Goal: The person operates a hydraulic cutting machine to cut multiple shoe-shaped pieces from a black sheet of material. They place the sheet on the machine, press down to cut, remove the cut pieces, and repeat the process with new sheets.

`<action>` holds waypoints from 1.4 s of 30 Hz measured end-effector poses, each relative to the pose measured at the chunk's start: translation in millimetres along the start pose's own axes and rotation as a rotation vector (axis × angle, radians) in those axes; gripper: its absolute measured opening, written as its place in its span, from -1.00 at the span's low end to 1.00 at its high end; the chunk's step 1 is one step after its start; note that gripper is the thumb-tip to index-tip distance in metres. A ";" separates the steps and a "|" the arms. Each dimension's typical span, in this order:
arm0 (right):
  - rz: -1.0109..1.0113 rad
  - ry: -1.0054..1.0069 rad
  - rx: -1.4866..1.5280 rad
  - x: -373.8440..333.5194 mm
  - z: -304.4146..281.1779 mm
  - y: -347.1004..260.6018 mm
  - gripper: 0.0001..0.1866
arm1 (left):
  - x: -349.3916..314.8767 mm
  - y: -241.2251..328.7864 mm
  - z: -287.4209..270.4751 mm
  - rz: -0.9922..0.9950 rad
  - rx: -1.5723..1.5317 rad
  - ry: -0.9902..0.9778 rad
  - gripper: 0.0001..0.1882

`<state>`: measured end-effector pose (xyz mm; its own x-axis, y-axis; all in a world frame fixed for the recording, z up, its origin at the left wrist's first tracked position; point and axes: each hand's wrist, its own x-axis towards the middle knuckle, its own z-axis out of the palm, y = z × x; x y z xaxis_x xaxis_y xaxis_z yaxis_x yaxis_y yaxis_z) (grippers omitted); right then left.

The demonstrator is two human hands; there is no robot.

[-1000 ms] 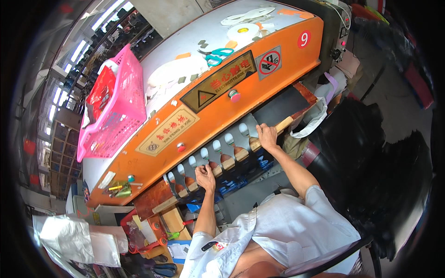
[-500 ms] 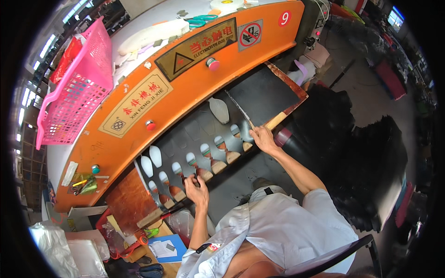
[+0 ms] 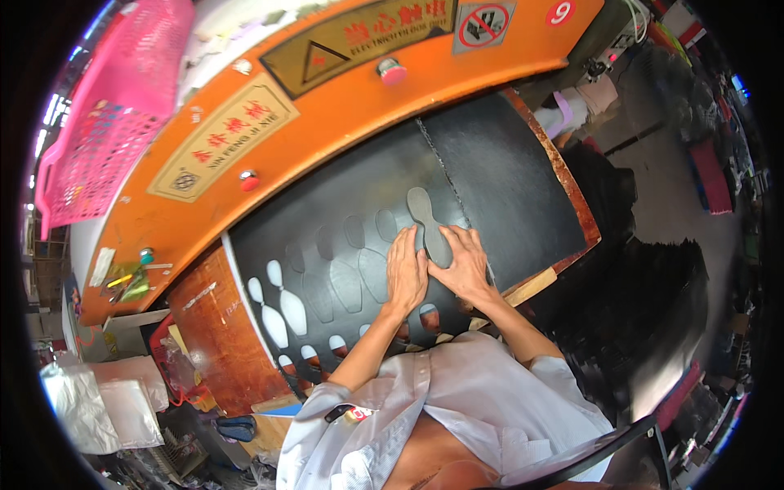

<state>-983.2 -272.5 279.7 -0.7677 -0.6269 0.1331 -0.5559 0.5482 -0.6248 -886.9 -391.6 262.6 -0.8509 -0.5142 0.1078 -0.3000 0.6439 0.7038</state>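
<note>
A grey sole-shaped piece [image 3: 420, 206], narrow at its middle, lies on the black sheet [image 3: 367, 175], pointing away from me. My left hand [image 3: 406, 273] rests against its left side, fingers stretched out and close together. Over its near, wider end is my right hand [image 3: 462, 265], thumb on the left and fingers along the right edge. Two white sole-shaped pieces [image 3: 291, 309] lie farther left. Faint sole outlines [image 3: 346, 286] mark the sheet between them and my hands. Along the near edge stands a row of pieces with pale rounded tops [image 3: 337, 343], partly hidden by my arms.
An orange machine beam [image 3: 327, 110] with red buttons crosses above the far side. A pink basket [image 3: 114, 139] sits at far left. Beyond the board's right edge lies black sheet material [image 3: 645, 310]. Silvery plastic bags [image 3: 82, 404] are at lower left.
The black board now reaches farther out toward me from under the beam. Both hands have moved to the grey piece; my left hand has left the near row.
</note>
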 end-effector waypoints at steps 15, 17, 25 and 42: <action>-0.052 0.187 -0.242 11.1 -51.6 112.5 -0.45 | -164.8 -36.4 -71.6 -0.456 0.236 0.704 -0.62; -0.098 0.268 -0.268 -5.6 -50.9 109.5 -0.48 | -222.4 -52.3 -89.6 -0.711 0.403 0.759 -0.53; 0.377 0.053 0.368 -54.6 -25.8 78.1 -0.51 | -251.9 -112.7 -91.6 -0.820 -0.413 0.842 -0.69; -0.122 0.121 0.011 47.1 -25.2 62.3 -0.44 | -277.4 -69.3 -155.7 -0.760 0.171 0.142 -0.67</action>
<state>-1062.0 -253.9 266.4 -0.7278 -0.6170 0.2994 -0.6442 0.4653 -0.6070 -562.9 -381.8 293.3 -0.3268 -0.9078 -0.2628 -0.8486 0.1595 0.5044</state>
